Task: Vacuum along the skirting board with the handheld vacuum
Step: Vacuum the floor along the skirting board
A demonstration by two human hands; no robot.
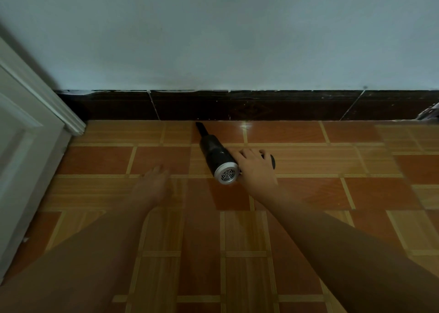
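Observation:
A black handheld vacuum (215, 154) with a silver vented rear cap lies low over the tiled floor. Its narrow nozzle tip points up-left and sits right at the foot of the dark brown skirting board (261, 105). My right hand (256, 166) grips the vacuum's handle on its right side, fingers curled over it. My left hand (153, 185) hovers over or rests on the floor to the left of the vacuum, blurred, fingers relaxed and holding nothing.
A pale wall rises above the skirting board. A white door frame (35, 113) stands at the left, meeting the skirting at the corner. Orange and wood-pattern floor tiles (237, 241) spread toward me. A small purple-white object (428, 114) shows at the right edge.

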